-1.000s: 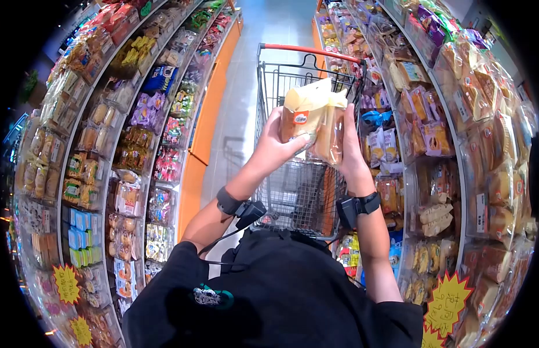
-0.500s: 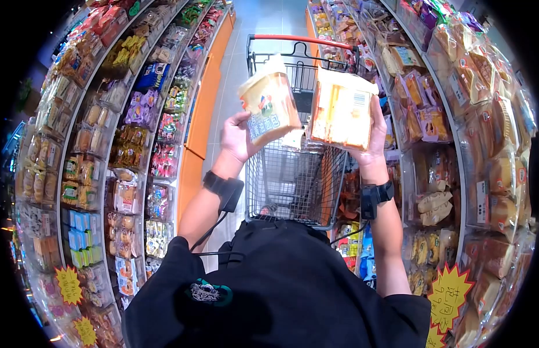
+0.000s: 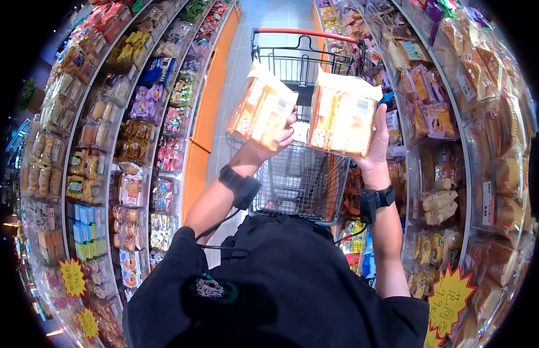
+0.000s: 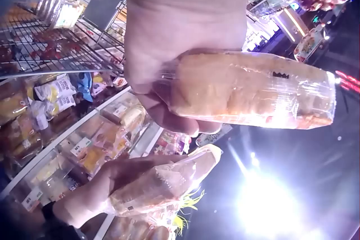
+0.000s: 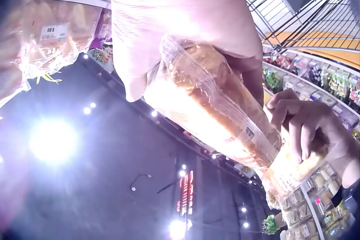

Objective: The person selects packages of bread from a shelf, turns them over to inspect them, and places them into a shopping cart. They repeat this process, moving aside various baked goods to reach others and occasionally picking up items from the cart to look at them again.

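A wrapped pack of sliced bread (image 3: 261, 110) is gripped by my left hand (image 3: 286, 137), whose fingers wrap its right side in the head view. My right hand (image 3: 378, 146) holds a second pack of sliced bread (image 3: 343, 116) by its right side and bottom corner. Both packs show a barcode face toward the head camera, with pale tops. The left pack tilts; the right one is nearly upright. A narrow gap separates them. In the left wrist view, the left bread pack (image 4: 253, 91) appears edge-on under the palm.
Behind the packs stands a wire shopping cart (image 3: 298, 185) with a red handle (image 3: 307, 33). Shelves of packaged bread (image 3: 434, 127) line the right side, and shelves of packaged snacks (image 3: 145, 104) the left. Yellow star-shaped price signs (image 3: 449, 301) hang low on both sides.
The two packs, together at first, have come apart, the right one showing its barcode face. Then my left hand has turned its pack from the printed front to the barcode face.
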Demonstrator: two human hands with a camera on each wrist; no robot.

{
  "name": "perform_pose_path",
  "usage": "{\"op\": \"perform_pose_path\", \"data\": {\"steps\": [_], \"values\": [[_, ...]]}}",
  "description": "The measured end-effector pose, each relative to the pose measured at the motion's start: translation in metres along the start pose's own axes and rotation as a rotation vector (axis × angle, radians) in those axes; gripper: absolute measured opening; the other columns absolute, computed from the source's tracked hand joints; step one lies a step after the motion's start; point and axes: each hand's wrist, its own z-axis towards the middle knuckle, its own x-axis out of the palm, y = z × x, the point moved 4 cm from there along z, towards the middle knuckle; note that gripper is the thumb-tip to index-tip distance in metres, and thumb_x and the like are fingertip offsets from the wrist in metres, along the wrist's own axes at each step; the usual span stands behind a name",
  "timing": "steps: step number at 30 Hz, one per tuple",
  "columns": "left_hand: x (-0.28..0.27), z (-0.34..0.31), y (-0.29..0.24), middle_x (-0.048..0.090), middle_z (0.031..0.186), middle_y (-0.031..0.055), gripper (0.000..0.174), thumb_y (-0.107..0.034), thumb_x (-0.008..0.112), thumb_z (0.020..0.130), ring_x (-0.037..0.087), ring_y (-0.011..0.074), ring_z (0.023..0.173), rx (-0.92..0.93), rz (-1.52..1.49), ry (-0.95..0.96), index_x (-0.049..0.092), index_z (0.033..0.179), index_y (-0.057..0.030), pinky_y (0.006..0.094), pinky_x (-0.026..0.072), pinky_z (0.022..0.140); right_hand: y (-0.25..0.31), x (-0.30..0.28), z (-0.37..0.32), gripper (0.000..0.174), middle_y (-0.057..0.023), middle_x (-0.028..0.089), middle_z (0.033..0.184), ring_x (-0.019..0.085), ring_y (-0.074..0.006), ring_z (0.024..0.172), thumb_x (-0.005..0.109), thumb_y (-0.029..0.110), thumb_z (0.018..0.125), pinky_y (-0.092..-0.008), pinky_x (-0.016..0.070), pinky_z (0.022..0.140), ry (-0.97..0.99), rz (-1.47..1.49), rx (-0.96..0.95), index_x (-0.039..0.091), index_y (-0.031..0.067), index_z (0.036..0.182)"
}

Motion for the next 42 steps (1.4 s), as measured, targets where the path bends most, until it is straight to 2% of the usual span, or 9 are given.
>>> {"op": "perform_pose_path", "data": {"steps": [6, 12, 15, 16, 25, 29, 30, 37, 42], "values": [[-0.009, 0.001, 0.006, 0.055, 0.099, 0.0097, 0.055, -0.048, 0.040, 0.093, 0.049, 0.0178, 0.062, 0.018, 0.140, -0.163, 0.046, 0.120, -0.0009, 0.0286, 0.0411, 0.056, -0.003, -0.018, 0.001, 0.053, -0.0156, 0.053, 0.124, 0.057, -0.0277, 0.110, 0.053, 0.032, 0.092, -0.0393, 0.0497, 0.092, -0.040, -0.043, 0.039, 0.039, -0.0005, 0.131], [-0.054, 0.000, -0.008, 0.056, 0.100, 0.0087, 0.050, -0.044, 0.043, 0.094, 0.051, 0.0173, 0.068, -0.041, 0.232, -0.203, 0.046, 0.123, -0.0035, 0.0276, 0.0427, 0.058, -0.014, -0.051, 0.008, 0.050, -0.0194, 0.051, 0.127, 0.054, -0.0316, 0.114, 0.054, 0.019, 0.090, -0.0463, 0.0462, 0.095, -0.247, 0.038, 0.073, 0.037, -0.0015, 0.132], [-0.065, 0.002, -0.018, 0.058, 0.097, 0.0083, 0.039, -0.033, 0.047, 0.095, 0.058, 0.0187, 0.076, 0.105, 0.745, -0.674, 0.048, 0.120, -0.0035, 0.0308, 0.0504, 0.065, -0.027, -0.086, 0.018, 0.051, -0.0213, 0.048, 0.131, 0.051, -0.0337, 0.119, 0.051, 0.017, 0.091, -0.0494, 0.0435, 0.098, -0.304, 0.059, 0.034, 0.033, -0.0020, 0.134], [-0.099, -0.007, -0.023, 0.059, 0.095, 0.0084, 0.032, -0.027, 0.049, 0.096, 0.061, 0.0206, 0.082, -0.012, 0.498, -0.902, 0.050, 0.117, -0.0037, 0.0349, 0.0539, 0.072, -0.031, -0.094, 0.020, 0.051, -0.0213, 0.048, 0.131, 0.051, -0.0338, 0.119, 0.051, 0.017, 0.091, -0.0494, 0.0435, 0.098, -0.323, 0.066, 0.031, 0.033, -0.0022, 0.134], [-0.124, -0.003, -0.015, 0.063, 0.095, 0.0126, 0.033, -0.029, 0.043, 0.097, 0.064, 0.0222, 0.077, -0.145, 0.482, -0.885, 0.054, 0.113, -0.0025, 0.0360, 0.0562, 0.068, -0.075, -0.121, 0.044, 0.049, -0.0198, 0.052, 0.126, 0.057, -0.0322, 0.111, 0.056, 0.017, 0.089, -0.0478, 0.0499, 0.091, -0.420, 0.050, 0.083, 0.040, -0.0031, 0.130], [-0.159, -0.006, -0.025, 0.057, 0.116, 0.0133, 0.046, -0.038, 0.028, 0.101, 0.060, 0.0237, 0.100, -0.188, 0.357, -0.770, 0.045, 0.127, -0.0045, 0.0390, 0.0522, 0.085, -0.083, -0.119, 0.055, 0.047, -0.0186, 0.057, 0.120, 0.061, -0.0293, 0.104, 0.058, 0.018, 0.088, -0.0437, 0.0527, 0.088, -0.448, -0.001, 0.148, 0.044, -0.0045, 0.126], [-0.155, -0.004, -0.027, 0.061, 0.107, 0.0149, 0.043, -0.036, 0.032, 0.100, 0.064, 0.0261, 0.087, -0.139, 0.317, -0.828, 0.049, 0.120, -0.0031, 0.0396, 0.0565, 0.072, -0.087, -0.122, 0.057, 0.046, -0.0177, 0.058, 0.116, 0.061, -0.0276, 0.103, 0.060, 0.015, 0.085, -0.0412, 0.0520, 0.089, -0.450, 0.015, 0.178, 0.044, -0.0047, 0.124], [-0.218, -0.006, -0.032, 0.059, 0.113, 0.0132, 0.046, -0.040, 0.031, 0.100, 0.062, 0.0249, 0.096, -0.150, 0.233, -0.775, 0.047, 0.124, -0.0039, 0.0396, 0.0543, 0.079, -0.112, -0.169, 0.070, 0.042, -0.0173, 0.059, 0.114, 0.062, -0.0261, 0.102, 0.061, 0.013, 0.084, -0.0383, 0.0523, 0.089, -0.563, 0.020, 0.223, 0.048, -0.0052, 0.120], [-0.326, -0.002, -0.028, 0.059, 0.111, 0.0121, 0.045, -0.037, 0.045, 0.097, 0.061, 0.0221, 0.099, 0.022, 0.434, -1.086, 0.046, 0.123, -0.0002, 0.0367, 0.0531, 0.083, -0.138, -0.271, 0.097, 0.039, -0.0140, 0.060, 0.110, 0.062, -0.0235, 0.098, 0.061, 0.009, 0.083, -0.0332, 0.0517, 0.085, -0.781, -0.193, 0.173, 0.050, -0.0051, 0.118]]}}
